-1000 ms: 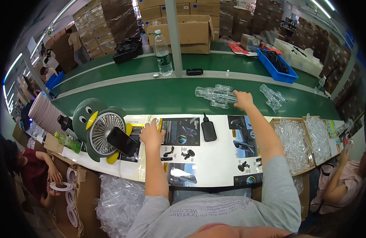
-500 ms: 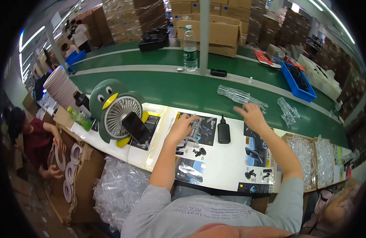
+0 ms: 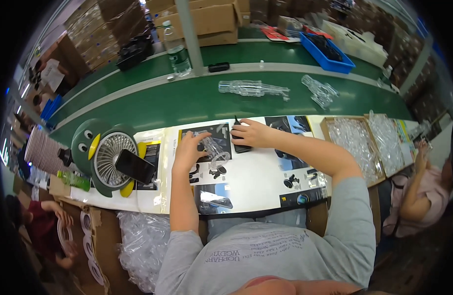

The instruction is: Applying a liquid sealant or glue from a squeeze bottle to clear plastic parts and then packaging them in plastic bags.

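Purple lettering (image 3: 227,258) marks our shirt (image 3: 275,265). Our left fingers (image 3: 201,135) grasp a clear part (image 3: 214,151); our right fingers (image 3: 243,129) half-hide a black bottle (image 3: 242,148), their grip unclear.

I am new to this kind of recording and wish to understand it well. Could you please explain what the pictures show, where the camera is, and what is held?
There is no robot here: a person works with two bare hands. Every picture comes from one wide camera on the person's head, looking down, so straight edges bend near the rim. The left hand holds a clear part above the white table. The right hand is on a black bottle; how firmly, I cannot tell. On the left stand a penguin-shaped fan and, in front of it, a phone. Two more clear pieces lie on the green surface beyond.
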A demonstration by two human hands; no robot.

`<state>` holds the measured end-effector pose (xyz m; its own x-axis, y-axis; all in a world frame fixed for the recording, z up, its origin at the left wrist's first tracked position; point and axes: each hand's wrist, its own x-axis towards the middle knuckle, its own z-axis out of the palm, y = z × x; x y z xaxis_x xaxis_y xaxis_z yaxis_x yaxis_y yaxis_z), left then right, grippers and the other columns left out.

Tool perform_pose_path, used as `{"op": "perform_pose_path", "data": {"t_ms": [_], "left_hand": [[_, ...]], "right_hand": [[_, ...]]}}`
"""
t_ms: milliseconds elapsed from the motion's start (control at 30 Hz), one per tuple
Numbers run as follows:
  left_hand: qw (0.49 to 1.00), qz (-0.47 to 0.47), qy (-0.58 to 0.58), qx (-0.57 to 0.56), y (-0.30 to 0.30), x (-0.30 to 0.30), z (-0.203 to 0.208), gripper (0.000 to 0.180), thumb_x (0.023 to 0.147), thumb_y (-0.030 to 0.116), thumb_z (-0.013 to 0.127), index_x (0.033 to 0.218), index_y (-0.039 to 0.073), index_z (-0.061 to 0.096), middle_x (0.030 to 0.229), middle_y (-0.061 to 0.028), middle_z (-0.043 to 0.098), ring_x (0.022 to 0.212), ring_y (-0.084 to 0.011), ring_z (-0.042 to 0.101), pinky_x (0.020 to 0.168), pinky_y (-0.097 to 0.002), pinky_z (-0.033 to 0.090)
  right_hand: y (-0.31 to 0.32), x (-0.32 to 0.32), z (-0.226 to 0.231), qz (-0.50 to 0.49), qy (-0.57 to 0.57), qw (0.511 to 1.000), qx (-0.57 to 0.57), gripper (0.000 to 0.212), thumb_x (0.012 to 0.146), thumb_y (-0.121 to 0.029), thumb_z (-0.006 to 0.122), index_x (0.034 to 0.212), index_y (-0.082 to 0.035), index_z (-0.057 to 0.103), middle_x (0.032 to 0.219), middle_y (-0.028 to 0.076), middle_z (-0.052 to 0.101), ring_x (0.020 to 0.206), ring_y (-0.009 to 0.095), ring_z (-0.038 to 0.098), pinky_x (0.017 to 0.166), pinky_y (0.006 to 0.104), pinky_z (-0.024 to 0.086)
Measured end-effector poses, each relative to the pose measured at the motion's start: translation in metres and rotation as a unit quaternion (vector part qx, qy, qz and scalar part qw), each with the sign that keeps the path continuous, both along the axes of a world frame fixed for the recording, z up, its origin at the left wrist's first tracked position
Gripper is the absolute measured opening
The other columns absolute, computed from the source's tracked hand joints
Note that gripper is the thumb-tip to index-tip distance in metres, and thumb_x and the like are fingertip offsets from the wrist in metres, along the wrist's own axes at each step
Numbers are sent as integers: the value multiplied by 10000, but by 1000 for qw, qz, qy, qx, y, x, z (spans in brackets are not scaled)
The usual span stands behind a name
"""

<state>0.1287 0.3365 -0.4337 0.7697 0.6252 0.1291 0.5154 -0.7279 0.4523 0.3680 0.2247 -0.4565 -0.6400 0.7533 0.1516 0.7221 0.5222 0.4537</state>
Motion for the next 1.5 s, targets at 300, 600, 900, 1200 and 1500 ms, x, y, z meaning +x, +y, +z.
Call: {"op": "perform_pose_path", "data": {"t_ms": [300, 600, 900, 1200, 1500], "left_hand": [[993, 27, 16, 116, -13, 2, -4, 662, 565, -7, 744, 1165, 210, 567, 940, -121, 480, 946, -298, 523, 791, -380, 470], [994, -75, -18, 74, -20, 8, -2, 517, 505, 7, 771, 979, 177, 655, 854, -70, 422, 857, -242, 509, 741, -350, 462], [957, 8, -267, -114, -23, 30, -3, 420, 628, 29, 745, 952, 25, 478, 1016, -110, 597, 953, -226, 576, 834, -305, 447], [909, -63, -355, -209, -26, 45, -30, 500, 739, 46, 669, 1197, 48, 468, 921, -86, 590, 869, -165, 569, 786, -280, 465], [907, -47, -360, -212, -31, 51, -39, 529, 734, 41, 670, 1187, 46, 398, 980, -70, 562, 901, -166, 551, 789, -283, 453]], "right_hand": [[-15, 2, -8, -6, 8, 999, 30, 408, 740, -173, 585, 1138, -140, 503, 1195, 62, 516, 1148, 197, 445, 960, 365, 351], [-44, -20, -12, -169, 291, 921, 198, 578, 530, -93, 705, 1092, -155, 586, 1131, 18, 559, 1051, 225, 505, 898, 381, 383], [-59, -5, 3, -167, 918, 325, 156, 297, 774, -147, 706, 1005, -19, 570, 933, 41, 605, 816, 105, 582, 679, 210, 470], [-77, -16, 24, -99, 971, 205, 77, 252, 811, -143, 643, 1006, -39, 523, 921, 59, 608, 815, 139, 625, 666, 233, 523], [-79, -20, 27, -99, 969, 223, 36, 362, 815, -196, 634, 1124, -54, 511, 1064, 69, 580, 843, 108, 602, 645, 210, 506]]}}
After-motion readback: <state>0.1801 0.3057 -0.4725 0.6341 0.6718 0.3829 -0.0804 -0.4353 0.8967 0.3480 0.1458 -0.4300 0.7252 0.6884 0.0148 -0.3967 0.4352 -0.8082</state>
